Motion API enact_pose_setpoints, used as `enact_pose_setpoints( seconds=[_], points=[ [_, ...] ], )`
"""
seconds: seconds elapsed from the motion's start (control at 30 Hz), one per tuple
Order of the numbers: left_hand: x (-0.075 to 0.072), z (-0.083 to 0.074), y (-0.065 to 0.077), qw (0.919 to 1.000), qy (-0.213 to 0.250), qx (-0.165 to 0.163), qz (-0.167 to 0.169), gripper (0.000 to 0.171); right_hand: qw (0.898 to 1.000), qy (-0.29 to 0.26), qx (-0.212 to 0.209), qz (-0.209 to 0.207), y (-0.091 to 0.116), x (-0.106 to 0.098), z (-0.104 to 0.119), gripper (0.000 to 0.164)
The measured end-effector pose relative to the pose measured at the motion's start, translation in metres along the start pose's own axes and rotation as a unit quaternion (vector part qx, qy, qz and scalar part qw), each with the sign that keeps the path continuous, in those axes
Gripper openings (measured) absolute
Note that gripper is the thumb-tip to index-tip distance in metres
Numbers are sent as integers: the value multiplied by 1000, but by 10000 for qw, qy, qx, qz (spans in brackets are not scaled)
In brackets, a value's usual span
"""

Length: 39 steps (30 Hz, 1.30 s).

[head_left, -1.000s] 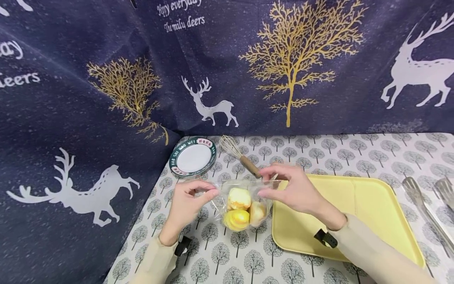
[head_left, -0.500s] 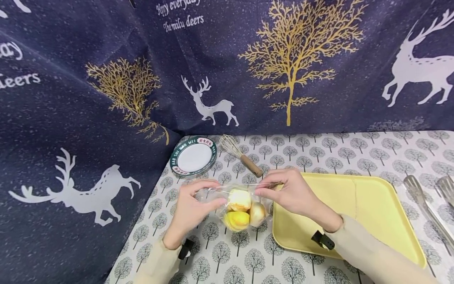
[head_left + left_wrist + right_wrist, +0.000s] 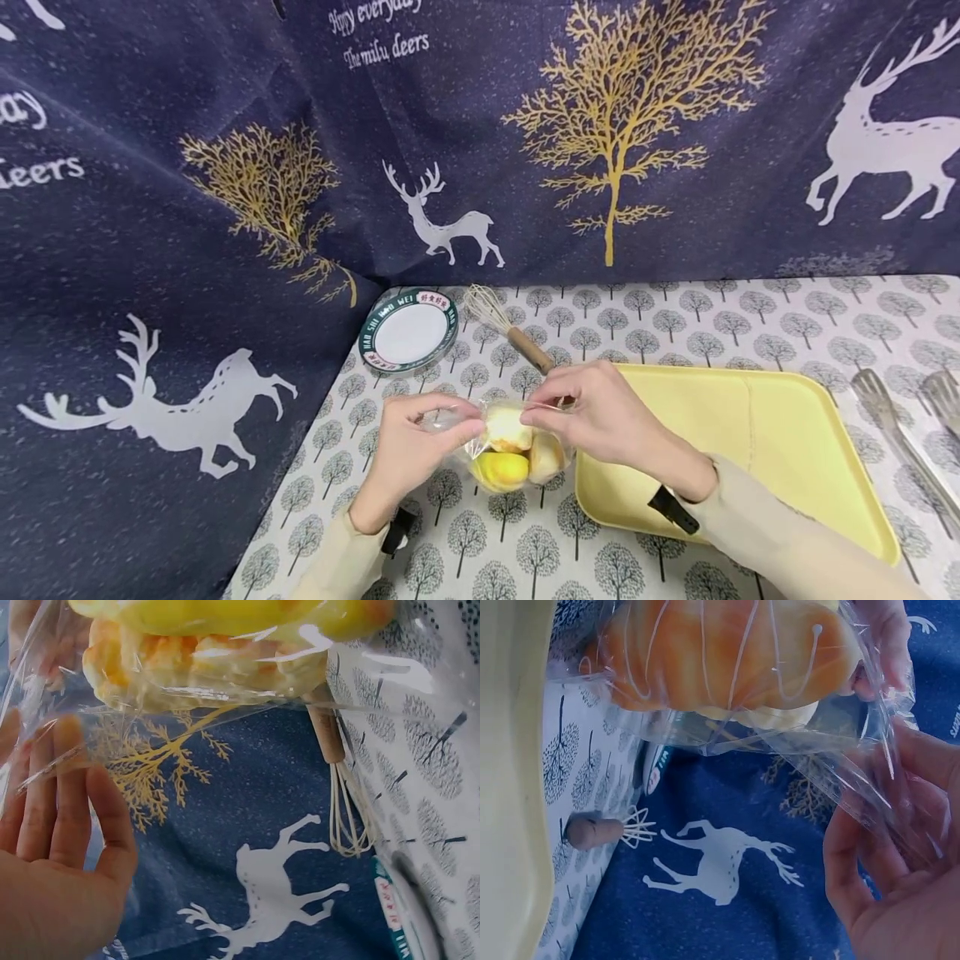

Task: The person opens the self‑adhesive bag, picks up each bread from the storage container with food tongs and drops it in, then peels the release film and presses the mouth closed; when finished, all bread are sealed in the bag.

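Note:
A clear plastic bag [image 3: 840,776] holds three pieces of bread at the middle of the table. In the head view, a pale bun [image 3: 508,430] lies at the top, a yellow bun [image 3: 501,471] below it, and a browned roll [image 3: 547,457] to the right. White icing lines cross the roll in the right wrist view. My left hand [image 3: 420,450] pinches the left side of the bag's mouth between thumb and fingers. Opposite it, my right hand [image 3: 603,417] pinches the right side. The two hands are close together over the pale bun.
A yellow tray [image 3: 705,467] lies right of the bag, under my right forearm. Behind the bag are a whisk [image 3: 528,348] with a wooden handle and a green-rimmed plate [image 3: 371,335]. Metal utensils [image 3: 892,417] lie at the far right. A dark blue deer-print cloth [image 3: 450,100] hangs behind.
Both hands have moved inward along the bag's mouth, bringing its sides closer together. The left hand went right, the right hand left and slightly down. The bread has barely shifted.

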<state>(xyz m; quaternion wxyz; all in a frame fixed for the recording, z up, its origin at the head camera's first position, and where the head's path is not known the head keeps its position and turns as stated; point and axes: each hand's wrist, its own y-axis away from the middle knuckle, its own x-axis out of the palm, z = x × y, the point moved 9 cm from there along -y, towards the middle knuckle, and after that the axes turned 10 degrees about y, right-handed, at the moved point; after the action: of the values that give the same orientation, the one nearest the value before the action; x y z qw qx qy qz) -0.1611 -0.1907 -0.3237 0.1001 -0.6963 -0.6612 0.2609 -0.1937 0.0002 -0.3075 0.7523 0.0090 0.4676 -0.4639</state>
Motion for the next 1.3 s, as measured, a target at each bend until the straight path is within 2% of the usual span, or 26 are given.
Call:
enact_pose_setpoints(
  seconds=[0.07, 0.2, 0.37, 0.63, 0.73, 0.9, 0.97, 1.03, 1.17, 1.23, 1.3],
  points=[
    [-4, 3, 0, 9998, -4, -143, -113, 12, 9999, -65, 87, 43, 0, 0, -3, 10],
    [-16, 6, 2, 9976, -300, -384, -486, 11, 9992, -102, 375, 53, 0, -2, -12, 19],
    [-25, 10, 1, 9944, -387, -666, -731, 13, 9985, -50, 511, -180, 3, -9, -19, 23],
    [-36, 17, 2, 9957, 184, -574, -699, 13, 9963, -258, 557, -597, 13, -27, -45, 15],
    [-40, 17, 3, 9955, 213, -512, -773, 12, 9959, -321, 565, -633, 14, -30, -49, 13],
    [-46, 15, 6, 9944, -3, -387, -987, 7, 9952, -423, 619, -622, 15, -30, -51, 9],
    [-46, 14, 7, 9952, -106, -252, -938, 7, 9947, -516, 686, -557, 16, -28, -52, 6],
    [-47, 10, 7, 9954, -266, 25, -924, 8, 9943, -574, 772, -469, 16, -26, -52, 4],
    [-49, -6, 9, 9901, -508, 817, -1021, 14, 9933, -660, 917, -224, 16, -21, -52, 4],
    [-49, -13, 11, 9881, -433, 1088, -999, 15, 9930, -689, 946, -165, 17, -20, -50, 5],
    [-48, -18, 12, 9879, -208, 1225, -922, 14, 9919, -783, 992, -141, 17, -20, -49, 5]
  ],
)
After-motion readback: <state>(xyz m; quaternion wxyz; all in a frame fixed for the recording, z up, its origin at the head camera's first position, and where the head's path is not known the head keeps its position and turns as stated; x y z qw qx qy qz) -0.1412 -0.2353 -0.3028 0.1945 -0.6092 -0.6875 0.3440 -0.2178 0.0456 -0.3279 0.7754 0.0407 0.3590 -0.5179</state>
